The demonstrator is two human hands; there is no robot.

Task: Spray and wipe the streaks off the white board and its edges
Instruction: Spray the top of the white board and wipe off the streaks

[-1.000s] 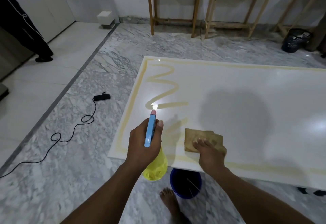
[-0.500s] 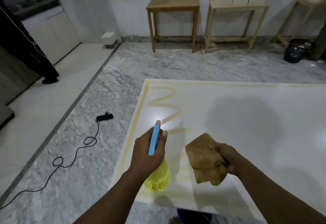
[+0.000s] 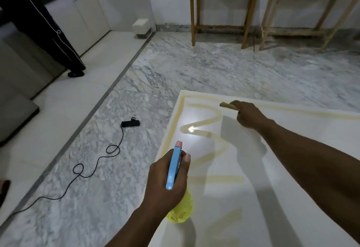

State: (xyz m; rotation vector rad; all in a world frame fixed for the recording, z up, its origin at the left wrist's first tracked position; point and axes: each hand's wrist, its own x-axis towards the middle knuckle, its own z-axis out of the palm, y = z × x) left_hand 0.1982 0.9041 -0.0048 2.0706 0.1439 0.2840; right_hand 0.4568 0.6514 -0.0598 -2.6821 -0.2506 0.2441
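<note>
The white board lies flat, filling the lower right, with a yellowish zigzag streak and a streaked band along its left and far edges. My left hand grips a spray bottle with a blue head, pink nozzle and yellow body, held over the board's left edge with the nozzle pointing away from me. My right hand reaches out to the far left corner and holds a tan cloth just above the streak there.
The marble floor carries a black adapter with a looping cable to the left. A person's dark-trousered leg stands at the far left. Two wooden tables line the back wall.
My right hand lifted the cloth from the board's near edge and carried it out to the far left corner. The view has shifted forward; the left hand keeps the bottle.
</note>
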